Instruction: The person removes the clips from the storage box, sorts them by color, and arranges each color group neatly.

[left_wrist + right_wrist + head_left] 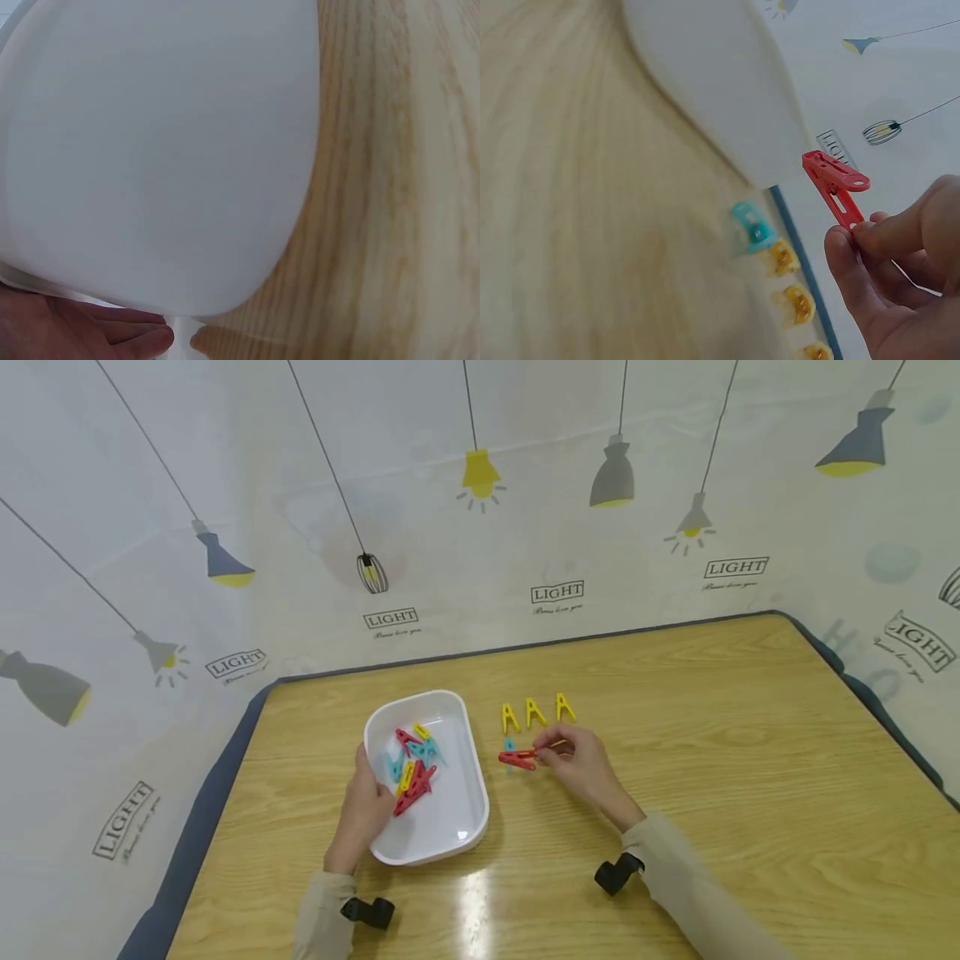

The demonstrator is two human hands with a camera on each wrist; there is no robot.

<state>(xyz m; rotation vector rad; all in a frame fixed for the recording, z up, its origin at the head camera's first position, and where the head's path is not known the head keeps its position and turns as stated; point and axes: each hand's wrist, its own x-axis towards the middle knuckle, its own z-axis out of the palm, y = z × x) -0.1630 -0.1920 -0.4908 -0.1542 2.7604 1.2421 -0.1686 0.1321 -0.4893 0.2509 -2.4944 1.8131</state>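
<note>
My right hand (pixel 577 764) pinches one end of a red clothespin (pixel 517 759) between thumb and fingertips. In the head view this clothespin overlaps a blue clothespin (pixel 509 745); the right wrist view shows it held above the table. Just beyond, three yellow clothespins (pixel 536 712) form a row on the tabletop. At the left side of a white plastic tray (pixel 480 785), my left hand (pixel 365 810) grips the rim, thumb on the inner side. Inside lie several red, yellow and blue clothespins (pixel 416 785). Fingers (pixel 127 334) show beside the tray's wall in the left wrist view.
The wood-grain table (pixel 675 693) has a dark blue edge along its back and sides. Behind it hangs a pale wall covering (pixel 465 560) printed with lamps. A black wrist camera (pixel 618 872) sits on the right wrist, another camera (pixel 369 912) on the left.
</note>
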